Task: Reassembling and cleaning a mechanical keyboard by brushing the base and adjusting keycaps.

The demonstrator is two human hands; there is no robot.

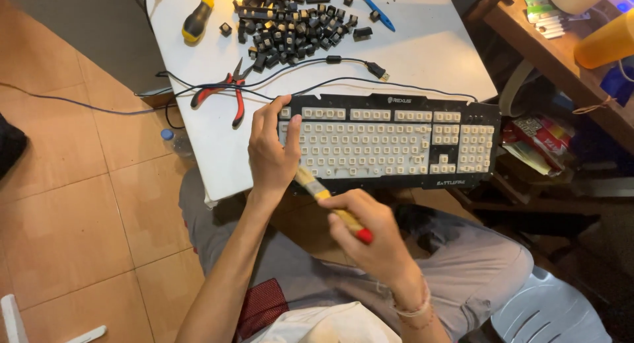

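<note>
Closed around the brush (332, 204), my right hand (370, 240) has a firm grip on its yellow, red-tipped handle, bristles at the near left edge of the keyboard (389, 141). My left hand (271, 154) clamps that left end, thumb on the bare white switches, holding it steady on the worktop (422, 52). I judge I'm mid-sweep, dusting the stripped board; next calls for light strokes across the rows to the right. Bristle tips hide behind my left hand. Far off, the pile of black keycaps (290, 22) is cut off by the frame.
</note>
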